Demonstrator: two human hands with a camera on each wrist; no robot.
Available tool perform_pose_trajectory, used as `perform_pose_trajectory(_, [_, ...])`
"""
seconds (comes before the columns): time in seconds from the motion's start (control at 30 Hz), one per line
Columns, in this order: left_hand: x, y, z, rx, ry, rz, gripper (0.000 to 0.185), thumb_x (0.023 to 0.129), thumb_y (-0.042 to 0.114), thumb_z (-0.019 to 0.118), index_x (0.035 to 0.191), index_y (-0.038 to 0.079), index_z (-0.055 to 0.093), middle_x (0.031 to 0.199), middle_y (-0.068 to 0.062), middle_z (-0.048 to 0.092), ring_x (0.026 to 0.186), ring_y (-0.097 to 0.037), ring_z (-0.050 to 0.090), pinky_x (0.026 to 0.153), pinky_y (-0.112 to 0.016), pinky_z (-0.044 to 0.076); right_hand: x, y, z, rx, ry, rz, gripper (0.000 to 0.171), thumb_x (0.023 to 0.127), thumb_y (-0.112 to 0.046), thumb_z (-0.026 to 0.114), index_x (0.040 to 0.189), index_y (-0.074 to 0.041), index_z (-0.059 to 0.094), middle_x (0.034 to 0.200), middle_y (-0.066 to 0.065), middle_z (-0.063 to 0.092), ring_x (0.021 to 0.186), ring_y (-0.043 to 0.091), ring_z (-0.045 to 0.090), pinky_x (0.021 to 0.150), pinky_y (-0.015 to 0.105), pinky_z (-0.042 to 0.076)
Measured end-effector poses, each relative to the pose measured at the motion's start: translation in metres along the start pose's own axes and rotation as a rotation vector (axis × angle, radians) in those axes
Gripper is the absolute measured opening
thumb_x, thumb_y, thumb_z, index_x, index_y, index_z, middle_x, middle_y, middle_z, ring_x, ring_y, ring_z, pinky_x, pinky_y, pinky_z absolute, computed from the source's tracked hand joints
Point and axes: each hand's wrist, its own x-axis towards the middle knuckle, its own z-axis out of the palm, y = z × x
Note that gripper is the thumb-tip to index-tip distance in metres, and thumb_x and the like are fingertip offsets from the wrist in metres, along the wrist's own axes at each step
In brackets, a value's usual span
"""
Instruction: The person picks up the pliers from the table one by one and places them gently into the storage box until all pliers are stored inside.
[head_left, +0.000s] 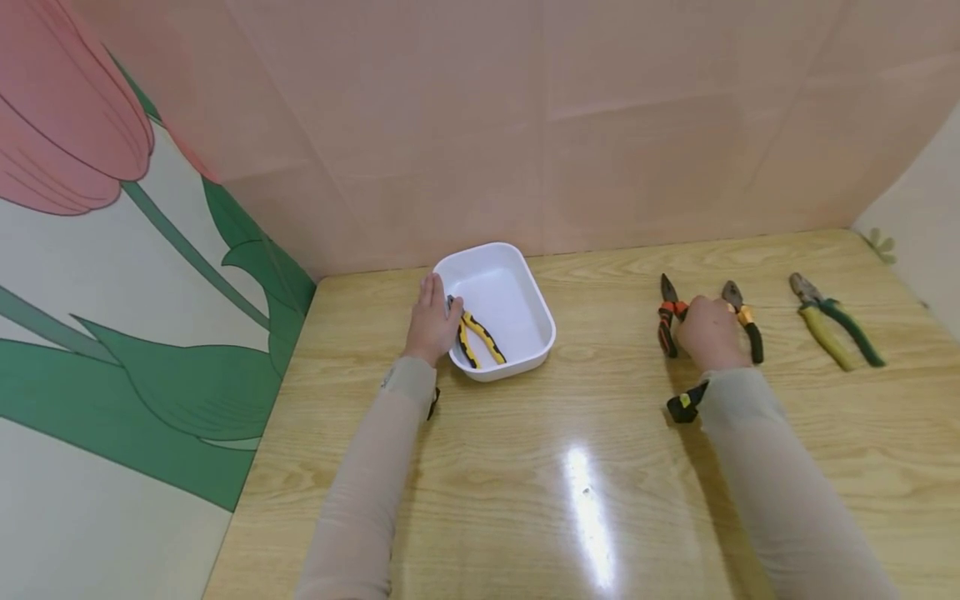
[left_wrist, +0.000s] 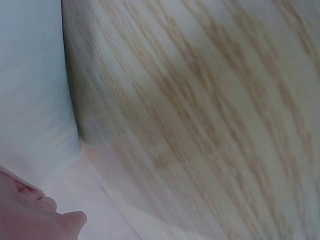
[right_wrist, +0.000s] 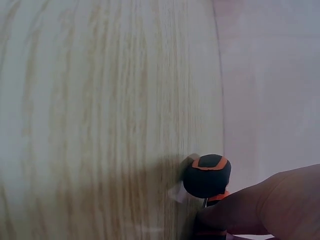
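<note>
At the left edge of the white plastic box (head_left: 517, 312), my left hand (head_left: 431, 327) holds the side wall, its thumb reaching over the rim. Inside the box lie yellow-and-black handled pliers (head_left: 486, 337), their head partly hidden by that hand. Over on the right, my right hand (head_left: 708, 335) grips pliers with red-and-black handles (head_left: 666, 321); a handle end (right_wrist: 207, 175) shows beside the fingers in the right wrist view. Close to this hand are pliers with orange-and-black handles (head_left: 752, 340), partly covered by it.
Pliers with yellow and green handles (head_left: 816, 325) lie farther right on the wooden table (head_left: 510, 483). A pink-covered wall (head_left: 450, 125) stands behind the table, and a wall with a painted tulip (head_left: 172, 375) is at the left.
</note>
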Motion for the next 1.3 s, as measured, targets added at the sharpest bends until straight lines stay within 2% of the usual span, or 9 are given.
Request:
perform_pose_trajectory(0.13, [-0.0004,0.0,0.0,-0.001,-0.003,-0.01,0.072,0.109,0.044,0.033,0.162,0.006,0.002,0.171,-0.013,0.002,0.156,-0.024,-0.001,0.126,-0.048,0.011,0.0003,0.0006,-0.0009,0.006,-0.016,0.002,0.026,0.09,0.002,0.051,0.1,0.026,0.055,0.099,0.047,0.052,0.091,0.056,0.053,0.066,0.056,0.048])
perform_pose_trajectory(0.4, [-0.0003,0.0008,0.0004,-0.024,-0.006,-0.021,0.073,0.109,0.043,0.035,0.163,0.007,0.002,0.171,-0.013,0.001,0.156,-0.023,-0.002,0.126,-0.048,0.01,0.0035,0.0028,-0.0035,0.005,-0.053,0.003,0.024,0.089,-0.002,0.056,0.096,0.021,0.055,0.082,0.035,0.06,0.066,0.037,0.054,0.05,0.039,0.045])
perform_pose_trajectory(0.6, [0.0007,-0.0004,0.0013,-0.024,-0.01,-0.022,0.073,0.109,0.044,0.034,0.163,0.007,0.002,0.171,-0.012,0.001,0.156,-0.023,-0.002,0.126,-0.047,0.009,0.0049,0.0049,-0.0043,0.028,-0.076,0.005,0.024,0.092,-0.005,0.058,0.095,0.019,0.057,0.08,0.028,0.06,0.065,0.034,0.054,0.05,0.037,0.045])
perform_pose_trajectory(0.73, [0.0006,-0.0008,0.0018,-0.026,-0.015,-0.023,0.073,0.109,0.045,0.034,0.163,0.007,0.001,0.171,-0.011,0.0,0.156,-0.023,-0.003,0.126,-0.046,0.008,0.0049,0.0054,-0.0042,0.027,-0.071,0.008,0.028,0.094,-0.008,0.061,0.098,0.02,0.057,0.081,0.029,0.061,0.067,0.035,0.057,0.053,0.039,0.048])
perform_pose_trajectory(0.93, [0.0006,-0.0004,0.0018,-0.021,-0.012,-0.019,0.073,0.109,0.046,0.033,0.163,0.007,0.002,0.171,-0.012,0.0,0.156,-0.023,-0.003,0.126,-0.047,0.009,0.0033,0.0051,-0.0061,0.055,-0.103,0.041,0.029,0.095,-0.015,0.063,0.085,0.012,0.06,0.07,0.019,0.058,0.058,0.028,0.055,0.05,0.037,0.046])
perform_pose_trajectory(1.13, [-0.0015,0.0015,-0.0002,-0.001,-0.014,-0.025,0.075,0.109,0.05,0.029,0.163,0.007,0.001,0.171,-0.012,0.001,0.157,-0.026,0.0,0.126,-0.047,0.01,0.0025,0.0059,-0.0067,0.107,-0.127,0.045,0.033,0.095,-0.02,0.064,0.07,0.0,0.054,0.056,0.004,0.047,0.049,0.019,0.047,0.047,0.034,0.042])
perform_pose_trajectory(1.3, [-0.0016,0.0025,-0.001,0.002,-0.012,-0.02,0.074,0.109,0.05,0.029,0.163,0.007,0.001,0.171,-0.012,0.001,0.157,-0.025,-0.001,0.126,-0.048,0.011,0.0028,0.0064,-0.0082,0.108,-0.131,0.037,0.036,0.094,-0.024,0.064,0.068,-0.003,0.051,0.057,0.002,0.044,0.05,0.018,0.045,0.047,0.033,0.04])
